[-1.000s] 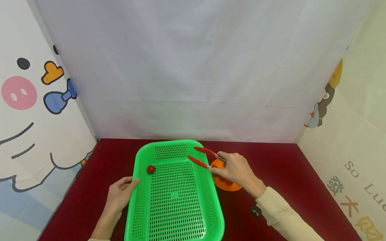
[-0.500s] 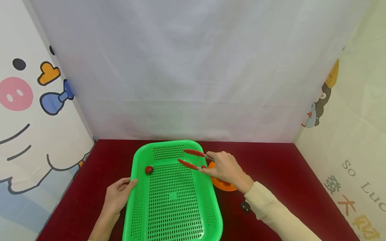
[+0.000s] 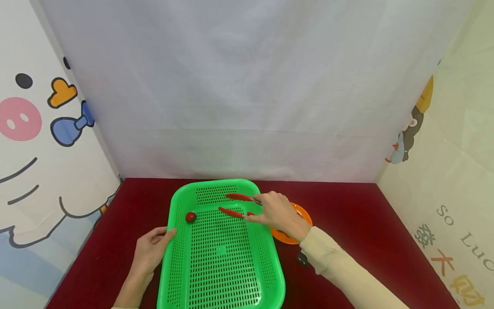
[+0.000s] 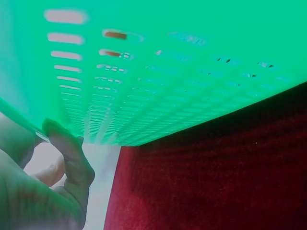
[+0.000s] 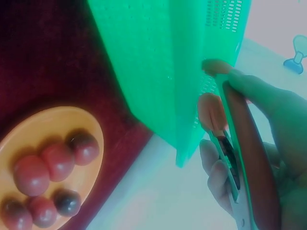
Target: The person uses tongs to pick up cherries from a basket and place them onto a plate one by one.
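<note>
Right hand (image 3: 278, 211) grips red tongs (image 3: 237, 204), tips apart, over far half of green basket (image 3: 221, 283), centre of frame. Left hand (image 3: 151, 250) holds basket's left rim, thumb on top edge, fingers curled under per left wrist view. One small tomato (image 3: 191, 217) inside basket, upper-left corner of mesh floor, well apart from tong tips. Orange plate (image 3: 305, 215) just right of basket, partly behind right hand; right wrist view shows five more small tomatoes (image 5: 58, 159) on it.

Handling, judged: tomato light, round, smooth, likely to roll on mesh and slip from tongs; thin skin, easily squashed. Best taken across widest part, gentle squeeze, tips either side. Tongs stiff, springy, silicone-looking tips for some grip. Basket light, rigid plastic, apt to slide on red cloth (image 3: 359, 223) unless steadied.

Writing: right panel, lower right of frame, reads "So Lu…" cut off, plus Chinese characters too partial to read. Cartoon figures on left and right panels. No brand seen on basket, tongs or plate.
</note>
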Motion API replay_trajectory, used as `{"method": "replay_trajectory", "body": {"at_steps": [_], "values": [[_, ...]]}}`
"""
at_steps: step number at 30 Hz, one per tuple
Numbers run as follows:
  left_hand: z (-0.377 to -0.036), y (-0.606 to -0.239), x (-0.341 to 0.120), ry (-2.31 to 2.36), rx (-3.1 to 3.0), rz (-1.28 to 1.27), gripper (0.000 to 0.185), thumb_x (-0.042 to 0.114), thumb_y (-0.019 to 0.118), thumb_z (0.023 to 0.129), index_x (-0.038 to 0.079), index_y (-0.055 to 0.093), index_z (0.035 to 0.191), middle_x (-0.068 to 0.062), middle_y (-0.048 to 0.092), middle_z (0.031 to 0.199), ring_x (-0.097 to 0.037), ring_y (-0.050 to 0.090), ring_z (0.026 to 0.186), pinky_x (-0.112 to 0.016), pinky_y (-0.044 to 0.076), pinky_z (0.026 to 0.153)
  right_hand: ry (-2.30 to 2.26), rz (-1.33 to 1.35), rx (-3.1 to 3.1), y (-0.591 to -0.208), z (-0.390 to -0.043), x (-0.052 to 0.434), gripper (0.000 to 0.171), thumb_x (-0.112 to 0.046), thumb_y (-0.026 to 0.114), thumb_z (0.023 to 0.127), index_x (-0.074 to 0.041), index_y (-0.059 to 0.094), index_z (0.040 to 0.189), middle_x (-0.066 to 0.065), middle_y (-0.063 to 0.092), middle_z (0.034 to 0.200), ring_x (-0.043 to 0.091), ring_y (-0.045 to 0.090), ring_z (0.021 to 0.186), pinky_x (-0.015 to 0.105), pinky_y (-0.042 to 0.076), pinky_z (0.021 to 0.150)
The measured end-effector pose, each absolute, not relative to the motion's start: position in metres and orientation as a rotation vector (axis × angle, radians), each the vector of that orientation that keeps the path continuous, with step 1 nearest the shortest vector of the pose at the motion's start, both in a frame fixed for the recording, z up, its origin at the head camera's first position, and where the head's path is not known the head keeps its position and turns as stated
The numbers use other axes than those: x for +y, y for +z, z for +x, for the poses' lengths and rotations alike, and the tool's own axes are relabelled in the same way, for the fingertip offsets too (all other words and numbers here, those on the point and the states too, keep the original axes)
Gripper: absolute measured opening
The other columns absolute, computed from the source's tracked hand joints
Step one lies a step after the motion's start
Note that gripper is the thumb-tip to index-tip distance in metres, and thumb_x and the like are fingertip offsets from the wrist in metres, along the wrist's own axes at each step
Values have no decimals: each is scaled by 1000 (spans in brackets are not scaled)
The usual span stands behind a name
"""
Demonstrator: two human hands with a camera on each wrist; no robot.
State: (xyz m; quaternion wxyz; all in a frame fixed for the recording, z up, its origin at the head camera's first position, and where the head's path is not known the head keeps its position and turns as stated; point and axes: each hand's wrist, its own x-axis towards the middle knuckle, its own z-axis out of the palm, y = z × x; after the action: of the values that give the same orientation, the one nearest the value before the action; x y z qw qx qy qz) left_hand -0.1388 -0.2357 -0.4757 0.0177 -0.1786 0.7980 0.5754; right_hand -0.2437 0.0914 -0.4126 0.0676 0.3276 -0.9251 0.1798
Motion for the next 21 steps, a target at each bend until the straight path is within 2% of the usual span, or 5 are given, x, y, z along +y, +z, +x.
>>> {"method": "replay_trajectory", "body": {"at_steps": [8, 13, 15, 17, 21], "values": [[-138, -477, -235, 1776, 2497, -544, 56, 41, 63, 104, -2, 58, 139, -11, 72, 106, -32, 61, 111, -48, 50, 92, 450, 1011, -2809, -414, -247, 79, 59, -47, 88, 80, -15, 39, 71, -6, 11, 66, 9, 12, 58, 26, 11, 52], [-138, -477, -235, 1787, 2490, -544, 55, 39, 63, 104, -3, 57, 139, -12, 72, 106, -35, 59, 115, -50, 48, 93, 439, 1021, -2844, -415, -249, 70, 46, -45, 89, 80, -11, 59, 77, -4, 24, 61, 9, 17, 55, 26, 14, 51], [-138, -477, -235, 1787, 2491, -542, 55, 39, 64, 103, -3, 58, 138, -12, 72, 106, -35, 59, 115, -50, 48, 93, 438, 1030, -2846, -415, -248, 67, 42, -44, 89, 80, -8, 70, 87, -4, 46, 62, 7, 22, 51, 23, 19, 50], [-138, -477, -235, 1780, 2498, -543, 55, 39, 64, 103, -3, 58, 138, -10, 72, 105, -33, 60, 112, -48, 49, 92, 412, 1041, -2853, -415, -248, 64, 44, -46, 88, 81, -6, 71, 89, -1, 54, 67, 7, 24, 51, 23, 22, 50], [-138, -475, -234, 1761, 2518, -546, 53, 40, 63, 103, -2, 60, 136, -7, 73, 101, -21, 62, 101, -41, 50, 86, 381, 1061, -2847, -416, -248, 57, 46, -47, 88, 81, -7, 66, 82, -7, 43, 63, 6, 25, 53, 22, 23, 51]]}}
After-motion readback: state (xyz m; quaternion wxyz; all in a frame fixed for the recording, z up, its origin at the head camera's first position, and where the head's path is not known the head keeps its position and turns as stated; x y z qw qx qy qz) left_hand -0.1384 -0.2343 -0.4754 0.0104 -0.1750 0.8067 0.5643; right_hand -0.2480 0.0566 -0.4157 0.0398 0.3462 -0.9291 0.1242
